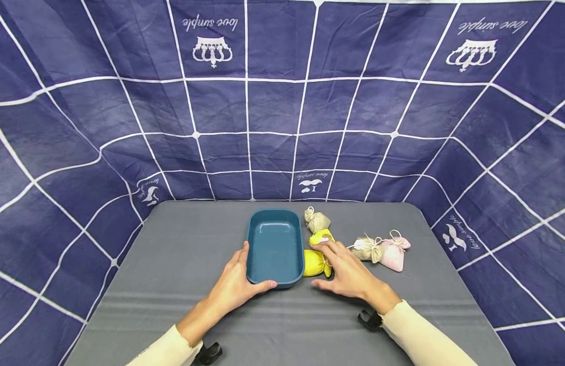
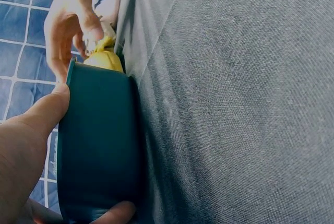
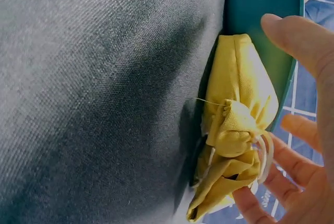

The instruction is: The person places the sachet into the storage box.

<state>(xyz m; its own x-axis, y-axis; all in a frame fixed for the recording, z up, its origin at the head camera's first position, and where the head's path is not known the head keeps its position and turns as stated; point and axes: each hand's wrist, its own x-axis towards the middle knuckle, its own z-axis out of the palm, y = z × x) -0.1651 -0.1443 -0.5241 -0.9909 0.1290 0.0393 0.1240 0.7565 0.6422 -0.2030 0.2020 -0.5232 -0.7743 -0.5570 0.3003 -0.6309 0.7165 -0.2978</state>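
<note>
A blue-green rectangular bin (image 1: 275,249) sits on the grey table. My left hand (image 1: 239,282) grips its near left corner, thumb on the front side and fingers along the left side. My right hand (image 1: 348,272) is spread above and beside a yellow drawstring pouch (image 1: 313,263), which lies against the bin's right wall. In the right wrist view the fingers are around the neck of the yellow pouch (image 3: 237,93) without closing on it. Another yellow pouch (image 1: 321,237) lies behind, partly hidden by the right hand.
A beige pouch (image 1: 317,222) lies at the back, right of the bin. Beyond the right hand, another beige pouch (image 1: 367,249) touches a pink pouch (image 1: 393,253). Blue checked cloth (image 1: 282,107) hangs behind and along both sides of the grey table (image 1: 195,239).
</note>
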